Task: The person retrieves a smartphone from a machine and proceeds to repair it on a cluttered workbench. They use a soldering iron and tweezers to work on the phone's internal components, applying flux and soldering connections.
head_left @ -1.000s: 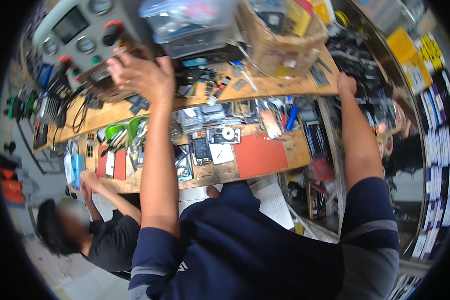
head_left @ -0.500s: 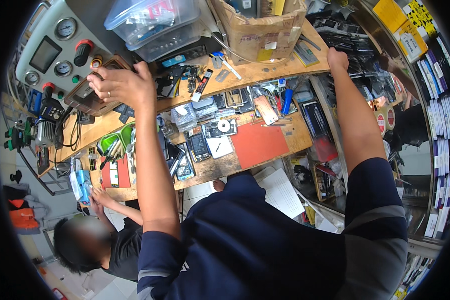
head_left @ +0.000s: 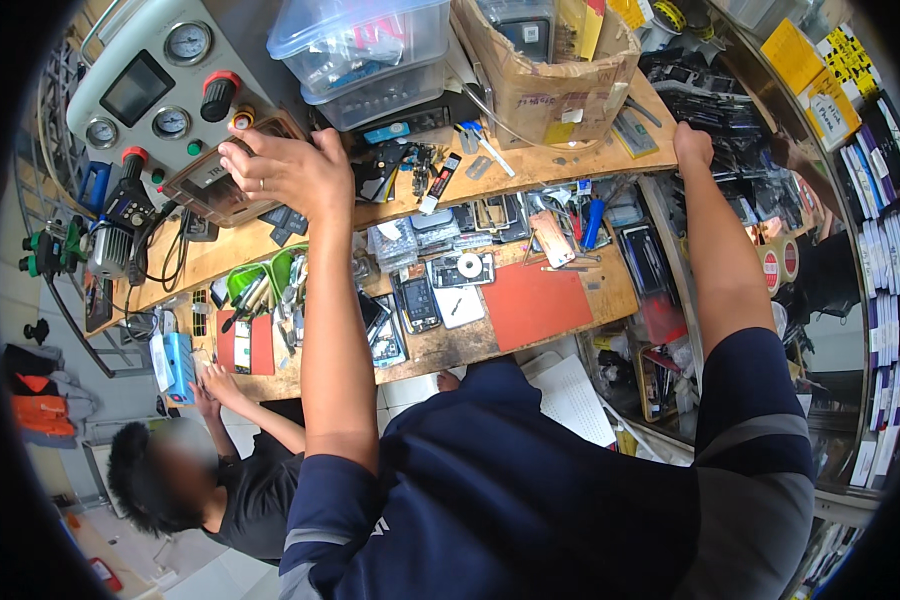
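I had left fingers (head_left: 254, 168) half-spread over window (head_left: 217, 188) of machine (head_left: 182, 82), grip unclear; right fingers (head_left: 685, 142) curled at end of worktop (head_left: 530, 166), hold hidden. Opened phone (head_left: 417, 300), below left fingers, lay untouched.

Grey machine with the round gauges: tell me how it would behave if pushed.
The grey machine is probably stiff, judging by its boxy form, and perhaps heavy, given its bulk. Its clear-faced gauges might crack if knocked.
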`<state>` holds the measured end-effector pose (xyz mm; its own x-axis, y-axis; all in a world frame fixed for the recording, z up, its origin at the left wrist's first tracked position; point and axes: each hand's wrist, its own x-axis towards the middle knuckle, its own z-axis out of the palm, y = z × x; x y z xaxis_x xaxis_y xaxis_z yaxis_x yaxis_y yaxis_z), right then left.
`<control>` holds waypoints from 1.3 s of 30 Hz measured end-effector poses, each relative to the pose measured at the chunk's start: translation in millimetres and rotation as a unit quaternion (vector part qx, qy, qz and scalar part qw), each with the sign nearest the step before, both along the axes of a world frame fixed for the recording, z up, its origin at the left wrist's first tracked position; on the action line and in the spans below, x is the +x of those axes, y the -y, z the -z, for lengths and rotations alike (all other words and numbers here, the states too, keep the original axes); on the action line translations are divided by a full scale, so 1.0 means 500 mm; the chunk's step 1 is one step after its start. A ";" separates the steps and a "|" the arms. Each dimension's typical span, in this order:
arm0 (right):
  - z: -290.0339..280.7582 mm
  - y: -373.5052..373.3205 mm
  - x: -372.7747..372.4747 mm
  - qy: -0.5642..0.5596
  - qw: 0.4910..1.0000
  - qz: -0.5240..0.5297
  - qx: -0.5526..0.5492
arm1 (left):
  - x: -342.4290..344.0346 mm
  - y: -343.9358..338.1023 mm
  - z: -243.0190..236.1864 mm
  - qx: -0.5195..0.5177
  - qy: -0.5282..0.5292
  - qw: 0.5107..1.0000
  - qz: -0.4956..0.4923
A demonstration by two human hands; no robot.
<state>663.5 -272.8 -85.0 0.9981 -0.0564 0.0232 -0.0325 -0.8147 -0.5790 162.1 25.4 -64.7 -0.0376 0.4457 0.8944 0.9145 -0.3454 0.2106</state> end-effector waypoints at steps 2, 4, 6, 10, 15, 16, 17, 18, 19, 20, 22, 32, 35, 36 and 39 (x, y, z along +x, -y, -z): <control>0.002 0.002 0.001 0.004 1.000 -0.003 0.000 | 0.001 0.002 -0.002 -0.014 0.001 1.000 -0.003; 0.005 0.003 0.003 0.005 1.000 -0.003 0.006 | 0.001 0.005 -0.003 -0.008 0.014 1.000 0.016; 0.007 0.004 0.007 0.004 1.000 -0.002 0.006 | 0.001 0.008 -0.002 -0.009 0.019 0.999 0.026; 0.009 0.001 0.014 0.003 1.000 0.001 0.002 | 0.000 0.009 -0.004 0.003 0.019 0.999 0.031; 0.007 0.002 0.007 0.008 1.000 0.005 0.009 | 0.001 0.011 -0.008 0.005 0.020 0.999 0.033; 0.006 0.002 0.004 0.008 1.000 0.003 0.011 | 0.002 0.011 -0.007 0.005 0.021 0.999 0.030; 0.004 0.003 0.000 0.012 1.000 0.000 0.008 | 0.002 0.011 -0.006 0.004 0.021 0.999 0.028; 0.001 0.002 -0.005 0.008 1.000 0.002 0.015 | 0.003 0.010 -0.004 0.003 0.021 0.999 0.028; -0.002 0.002 -0.009 0.008 1.000 0.003 0.017 | 0.003 0.010 -0.003 0.001 0.021 0.999 0.028; -0.005 0.000 -0.013 0.008 1.000 0.002 0.015 | 0.002 0.008 -0.002 0.002 0.019 1.000 0.025; -0.007 -0.002 -0.017 0.008 1.000 0.007 0.024 | 0.000 0.007 -0.003 0.006 0.020 0.999 0.034; 0.090 0.039 0.158 0.061 0.984 -0.067 -0.153 | -0.020 0.060 -0.015 -0.006 0.086 0.993 0.081; 0.103 0.044 0.206 0.050 0.987 -0.073 -0.137 | -0.065 0.099 -0.020 0.007 0.108 0.984 0.139; 0.106 0.045 0.211 0.043 0.992 -0.070 -0.095 | -0.082 0.111 -0.022 0.003 0.106 0.982 0.157; 0.104 0.041 0.198 0.029 0.999 -0.029 0.014 | -0.138 0.147 -0.025 -0.011 0.140 0.967 0.213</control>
<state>762.4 -293.4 -136.9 0.9967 -0.0004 0.0808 0.0484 -0.7979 -0.6009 93.2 -48.1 -52.3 -0.0853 0.4930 0.8658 0.5974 -0.6702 0.4405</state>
